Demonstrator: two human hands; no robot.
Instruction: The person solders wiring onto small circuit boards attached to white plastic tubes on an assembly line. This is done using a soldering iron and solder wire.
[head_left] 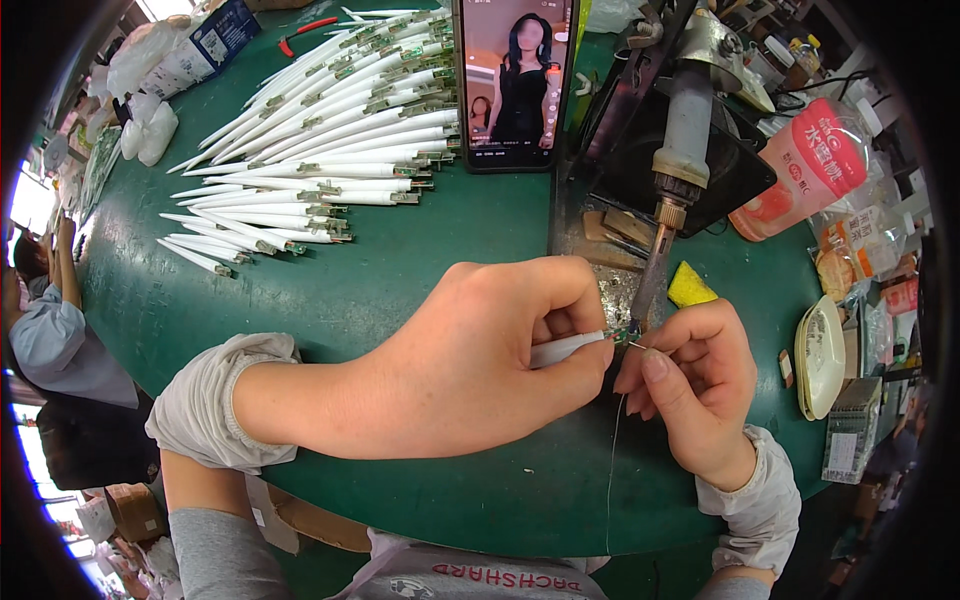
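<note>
My left hand (450, 360) pinches a white pen-shaped plastic stick (565, 351) between thumb and fingers. From the stick's right end a small green circuit board (619, 336) juts out. Right above that board is the tip of a soldering iron (684, 140), fixed in a stand and pointing down; whether they touch, I cannot tell. My right hand (708, 385) holds a thin solder wire (611, 470) between thumb and forefinger, its short end reaching the board. The wire's long part hangs down across the green table (400, 500).
Several similar white sticks (330, 150) lie fanned out at the far left. A phone (512, 90) stands upright behind my hands. Beyond my right hand are a yellow sponge (690, 286), a pink-labelled bottle (805, 165) and a pale dish (824, 358). Another person (60, 335) sits at far left.
</note>
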